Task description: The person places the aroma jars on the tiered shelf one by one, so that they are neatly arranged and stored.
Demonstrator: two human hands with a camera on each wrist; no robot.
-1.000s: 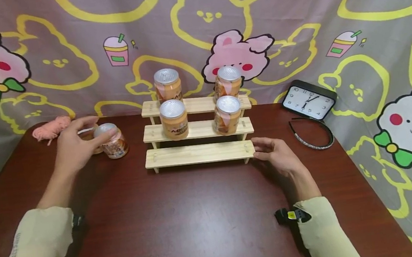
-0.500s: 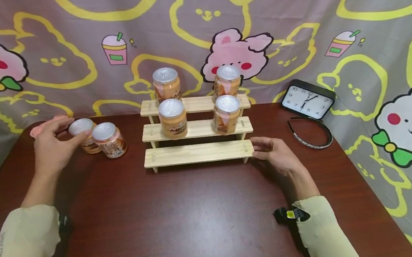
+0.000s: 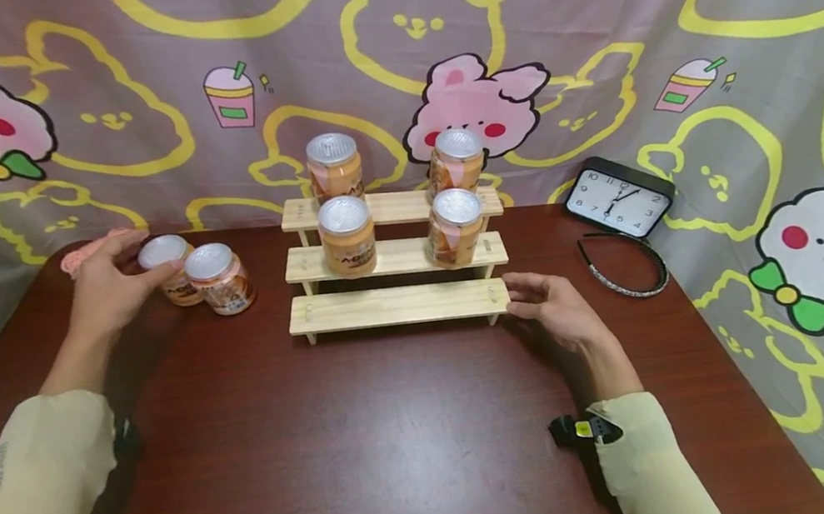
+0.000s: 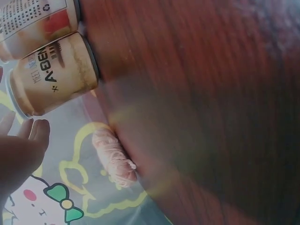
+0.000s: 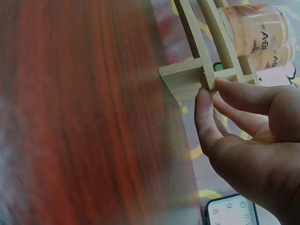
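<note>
Two canned jars with silver lids stand on the table at the left. My left hand [image 3: 108,287] is at the farther jar [image 3: 180,288], its thumb tip over the lid's edge and its fingers apart. In the left wrist view those fingertips [image 4: 41,131] are just off the lid end. The nearer jar [image 3: 229,291] stands beside it. A three-step wooden display rack [image 3: 394,305] stands in the middle. My right hand [image 3: 556,309] pinches the right end of its lowest step between thumb and fingers, as the right wrist view shows.
Two jars stand on the middle step, a left jar [image 3: 348,243] and a right jar [image 3: 455,236]. Two more are on the top step. A pink yarn skein [image 4: 114,159] lies behind my left hand. A clock [image 3: 619,200] and a headband [image 3: 634,292] are at the right.
My left hand has moved left from over the nearer jar to the farther one, uncovering both lids, and has stayed there since. The right hand keeps its place on the rack.
</note>
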